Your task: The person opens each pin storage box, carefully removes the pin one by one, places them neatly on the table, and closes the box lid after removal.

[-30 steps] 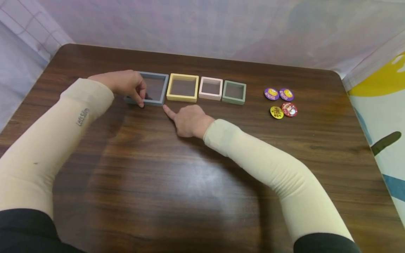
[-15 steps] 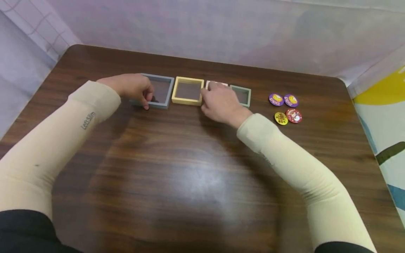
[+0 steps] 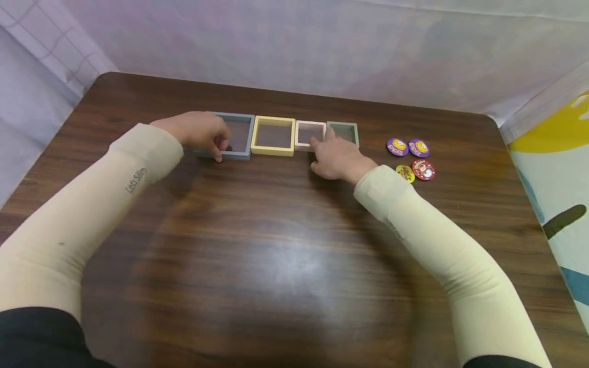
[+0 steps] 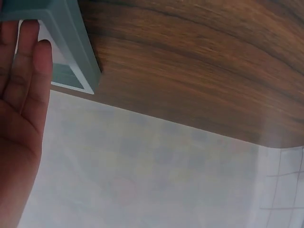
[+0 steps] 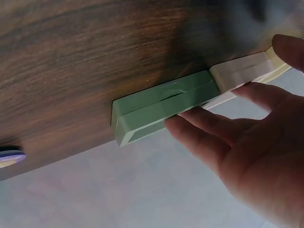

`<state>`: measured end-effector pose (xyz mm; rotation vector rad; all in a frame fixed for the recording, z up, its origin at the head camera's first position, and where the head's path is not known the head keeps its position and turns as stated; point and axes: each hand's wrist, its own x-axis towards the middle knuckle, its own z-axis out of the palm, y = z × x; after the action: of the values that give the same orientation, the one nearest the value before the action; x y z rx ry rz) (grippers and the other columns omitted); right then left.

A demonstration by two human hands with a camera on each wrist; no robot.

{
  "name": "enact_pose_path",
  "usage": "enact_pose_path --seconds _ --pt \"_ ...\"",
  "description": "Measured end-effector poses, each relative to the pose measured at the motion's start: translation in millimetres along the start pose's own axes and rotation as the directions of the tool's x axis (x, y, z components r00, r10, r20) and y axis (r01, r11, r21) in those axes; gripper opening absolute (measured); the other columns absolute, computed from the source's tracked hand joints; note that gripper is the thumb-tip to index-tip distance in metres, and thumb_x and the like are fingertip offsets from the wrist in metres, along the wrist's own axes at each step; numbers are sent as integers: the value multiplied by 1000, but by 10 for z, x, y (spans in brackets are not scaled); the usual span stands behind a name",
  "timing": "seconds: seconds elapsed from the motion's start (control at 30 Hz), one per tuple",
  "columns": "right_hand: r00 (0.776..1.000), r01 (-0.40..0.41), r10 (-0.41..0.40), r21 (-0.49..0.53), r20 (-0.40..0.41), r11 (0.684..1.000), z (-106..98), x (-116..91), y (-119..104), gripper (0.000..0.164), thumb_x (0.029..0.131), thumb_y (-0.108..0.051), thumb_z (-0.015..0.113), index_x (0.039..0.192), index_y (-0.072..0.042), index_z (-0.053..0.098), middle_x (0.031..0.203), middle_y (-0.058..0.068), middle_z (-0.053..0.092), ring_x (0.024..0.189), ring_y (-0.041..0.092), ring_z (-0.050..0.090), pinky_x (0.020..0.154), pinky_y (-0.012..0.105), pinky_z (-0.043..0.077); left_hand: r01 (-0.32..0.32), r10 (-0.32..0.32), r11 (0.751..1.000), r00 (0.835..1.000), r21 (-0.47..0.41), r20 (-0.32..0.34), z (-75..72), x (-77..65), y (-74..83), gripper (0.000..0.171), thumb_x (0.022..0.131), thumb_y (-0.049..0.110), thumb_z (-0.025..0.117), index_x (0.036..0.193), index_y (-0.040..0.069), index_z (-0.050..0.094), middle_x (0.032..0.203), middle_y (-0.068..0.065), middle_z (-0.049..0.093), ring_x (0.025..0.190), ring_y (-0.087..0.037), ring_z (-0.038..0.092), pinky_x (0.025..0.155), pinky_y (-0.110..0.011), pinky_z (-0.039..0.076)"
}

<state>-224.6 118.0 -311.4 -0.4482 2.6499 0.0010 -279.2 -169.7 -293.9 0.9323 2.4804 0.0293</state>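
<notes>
Four square frames stand in a row on the table. My left hand [image 3: 202, 134] pinches the near side of the largest, a blue-grey frame [image 3: 252, 135], its fingers inside the opening in the left wrist view. Beside it come a yellow frame [image 3: 273, 152], a pale pink frame [image 3: 310, 123] and a green frame [image 3: 342, 124], each close against its neighbour. My right hand [image 3: 338, 157] lies over the pink and green frames. In the right wrist view its extended fingers [image 5: 199, 135] touch their edges, and the thumb [image 5: 289, 50] is apart, near the yellow frame.
Several round printed discs lie right of the frames: two purple discs [image 3: 397, 146], a red disc [image 3: 423, 170] and a yellow disc [image 3: 405, 173]. The brown wooden table [image 3: 257, 245] meets a pale cloth [image 3: 294, 51] at its far edge.
My right hand has moved from the blue-grey frame's corner to the pink and green frames. Those two frames have slid left, narrowing the gaps. My left hand keeps its hold.
</notes>
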Motion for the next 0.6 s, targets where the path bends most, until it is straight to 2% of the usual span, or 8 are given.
enact_pose_path --seconds 0.13,0.3,0.47,0.6 --pt "1000 2 -2 -11 3 1000 0 29 11 72 96 -33 47 151 -5 9 152 39 -5 138 50 25 100 58 44 -9 9 1000 1000 3 -23 -16 21 22 19 80 12 76 72 8 59 75 -4 62 70 -18 54 65 -36 46" --pt "999 -39 39 -3 2 999 -18 93 48 75 97 -36 45 151 -4 5 151 40 -5 138 53 21 111 61 30 -25 31 998 994 60 -101 -40 101 76 27 79 8 76 67 9 52 68 -4 51 67 -19 45 63 -34 37" --pt "995 -101 101 18 2 995 -65 225 108 75 98 -39 42 151 -4 3 151 39 -8 138 54 19 114 60 24 33 -5 990 981 139 -194 -69 241 123 34 78 6 76 64 9 45 67 -5 45 68 -21 40 63 -35 33" --pt "990 -141 140 52 12 989 -127 331 166 75 98 -40 40 151 -4 1 151 39 -11 139 53 17 116 59 22 62 -20 985 968 160 -251 -99 366 121 34 79 2 75 64 8 44 66 -6 45 68 -22 39 63 -36 33"
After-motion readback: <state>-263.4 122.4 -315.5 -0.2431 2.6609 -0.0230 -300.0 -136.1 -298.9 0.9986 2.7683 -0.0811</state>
